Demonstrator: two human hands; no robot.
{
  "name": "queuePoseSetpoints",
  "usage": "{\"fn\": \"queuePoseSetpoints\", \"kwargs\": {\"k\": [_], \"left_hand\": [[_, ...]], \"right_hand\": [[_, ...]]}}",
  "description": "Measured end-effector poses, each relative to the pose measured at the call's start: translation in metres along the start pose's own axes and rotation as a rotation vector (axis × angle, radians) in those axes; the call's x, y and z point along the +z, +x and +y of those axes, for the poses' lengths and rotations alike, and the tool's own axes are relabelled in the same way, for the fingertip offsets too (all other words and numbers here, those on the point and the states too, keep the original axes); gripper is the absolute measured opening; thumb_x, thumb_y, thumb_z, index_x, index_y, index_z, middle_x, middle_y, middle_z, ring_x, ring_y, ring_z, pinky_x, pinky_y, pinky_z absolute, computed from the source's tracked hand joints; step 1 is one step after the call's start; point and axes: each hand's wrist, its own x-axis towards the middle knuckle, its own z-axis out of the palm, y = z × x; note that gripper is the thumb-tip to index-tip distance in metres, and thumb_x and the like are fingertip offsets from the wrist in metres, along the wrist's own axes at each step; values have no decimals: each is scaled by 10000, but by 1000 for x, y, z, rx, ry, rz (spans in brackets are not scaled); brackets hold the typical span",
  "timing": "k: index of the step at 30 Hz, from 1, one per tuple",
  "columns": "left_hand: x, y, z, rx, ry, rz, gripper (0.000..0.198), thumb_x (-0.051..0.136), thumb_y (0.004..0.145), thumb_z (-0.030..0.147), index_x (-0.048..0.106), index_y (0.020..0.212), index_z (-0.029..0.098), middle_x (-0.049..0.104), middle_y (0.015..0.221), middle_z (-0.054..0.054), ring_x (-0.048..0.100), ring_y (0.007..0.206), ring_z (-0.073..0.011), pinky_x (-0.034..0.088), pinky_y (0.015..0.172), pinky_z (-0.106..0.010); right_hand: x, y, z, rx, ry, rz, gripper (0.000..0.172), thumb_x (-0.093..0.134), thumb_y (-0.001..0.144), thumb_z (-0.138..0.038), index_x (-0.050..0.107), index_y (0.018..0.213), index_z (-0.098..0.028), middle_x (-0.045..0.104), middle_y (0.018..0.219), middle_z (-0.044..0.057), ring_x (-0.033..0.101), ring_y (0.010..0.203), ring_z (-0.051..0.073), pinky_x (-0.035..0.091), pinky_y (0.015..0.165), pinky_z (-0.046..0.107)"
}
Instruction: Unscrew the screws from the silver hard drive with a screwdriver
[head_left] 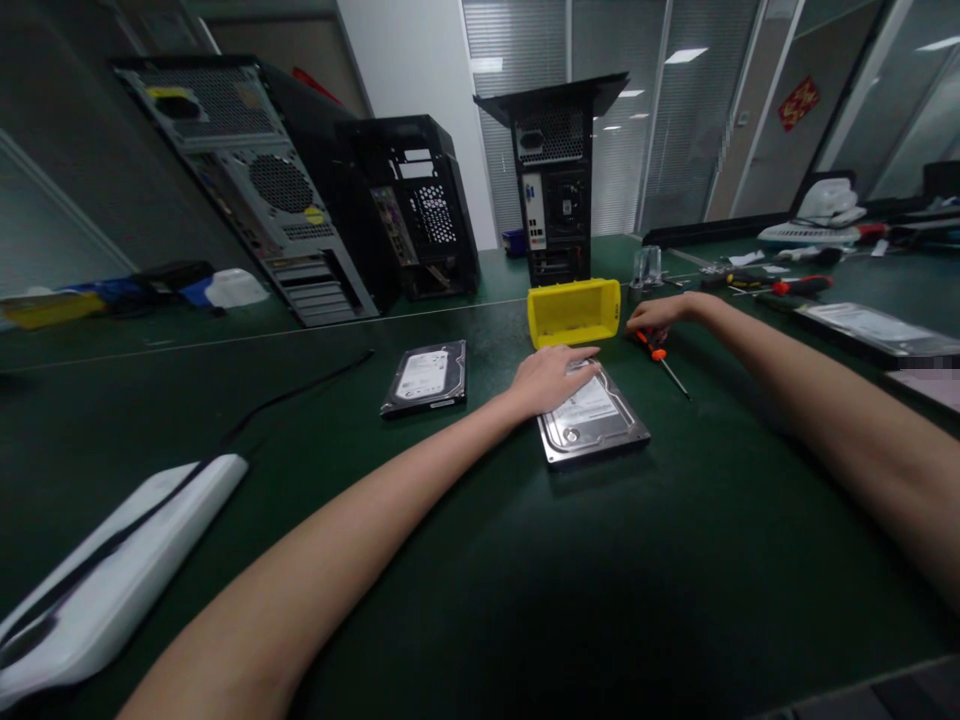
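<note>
My left hand (551,378) lies flat, fingers stretched, on the far end of a silver hard drive (596,420) in the middle of the green table. My right hand (660,315) reaches past it to an orange-handled screwdriver (660,357) lying to the right of a yellow bin (574,312); its fingers curl over the handle's top end. A second hard drive (426,377) lies to the left, untouched.
Three computer towers (285,190) (420,205) (555,180) stand along the back of the table. A white device (112,570) with a black cable lies at front left. More tools and a flat tray (874,330) sit at the right.
</note>
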Motion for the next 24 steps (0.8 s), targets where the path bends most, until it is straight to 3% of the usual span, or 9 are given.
{"fn": "queuePoseSetpoints", "kwargs": {"k": [10, 15, 24], "left_hand": [[0, 1, -4, 22, -39, 4, 559, 255, 928, 563, 501, 1329, 262, 562, 1325, -43, 523, 1177, -240, 418, 963, -379], [1, 2, -4, 34, -65, 21, 536, 275, 924, 558, 514, 1302, 262, 564, 1322, -33, 532, 1165, -234, 423, 959, -373], [-1, 2, -2, 25, -87, 24, 502, 306, 924, 536, 531, 1276, 258, 570, 1314, -31, 532, 1171, -234, 421, 969, -375]], "right_hand": [[3, 12, 1, -21, -155, 49, 246, 494, 844, -331, 591, 887, -108, 582, 759, 54, 520, 504, 95, 477, 525, 257], [11, 4, -1, -70, -277, 110, 285, 482, 841, -353, 610, 902, -105, 596, 728, 59, 526, 495, 114, 445, 528, 270], [31, -10, 8, -142, -417, 435, 444, 375, 851, -517, 638, 959, -176, 667, 926, 109, 604, 789, 230, 378, 631, 289]]}}
